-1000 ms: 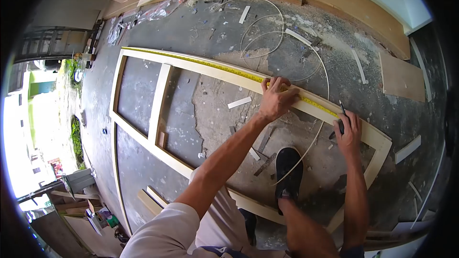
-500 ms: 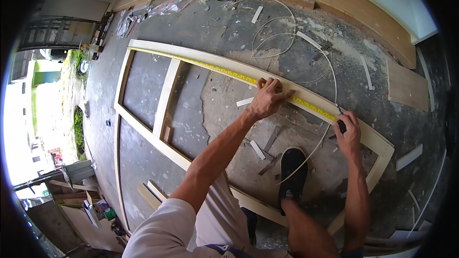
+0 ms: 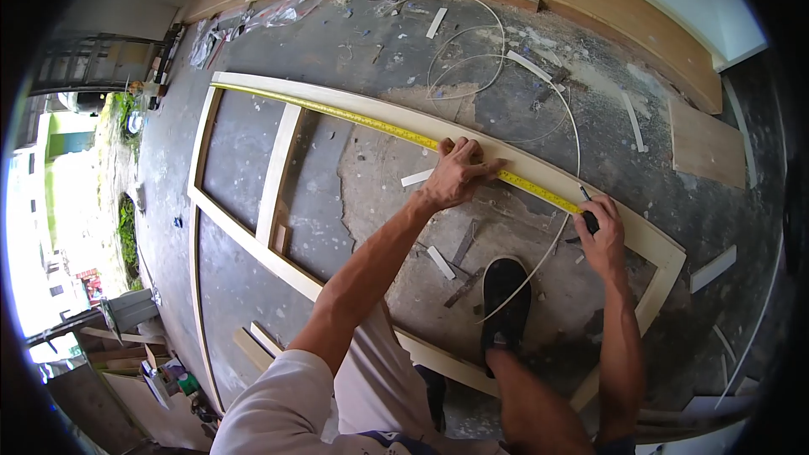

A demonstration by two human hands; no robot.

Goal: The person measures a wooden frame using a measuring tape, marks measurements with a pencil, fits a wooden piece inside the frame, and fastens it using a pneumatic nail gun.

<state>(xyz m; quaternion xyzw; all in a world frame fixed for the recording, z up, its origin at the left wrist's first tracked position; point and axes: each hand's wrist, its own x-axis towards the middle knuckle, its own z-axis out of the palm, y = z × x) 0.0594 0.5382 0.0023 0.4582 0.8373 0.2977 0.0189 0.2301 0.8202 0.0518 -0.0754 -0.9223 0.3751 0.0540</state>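
A yellow tape measure blade [image 3: 371, 124] lies stretched along the far rail of a pale wooden frame [image 3: 286, 263] on the floor. Partway along that rail, my left hand [image 3: 455, 173] has its fingers curled and pressed down on the blade. At the right end of the blade, my right hand [image 3: 604, 236] grips the dark tape case [image 3: 591, 222], which its fingers partly cover. A thin, pencil-like marker [image 3: 585, 193] sticks up from the same hand. One black shoe [image 3: 506, 303] stands inside the frame, between its rails.
A thin white cable [image 3: 578, 147] loops over the floor past the rail and across the shoe. Offcut strips [image 3: 441, 263] lie scattered inside and around the frame. To the right is a flat board [image 3: 706, 143]; loose timber lengths [image 3: 254, 345] rest at lower left.
The whole view has shifted slightly left. Both hands keep about the same places on the tape and rail, and the pencil-like marker stands a little clearer above my right hand.
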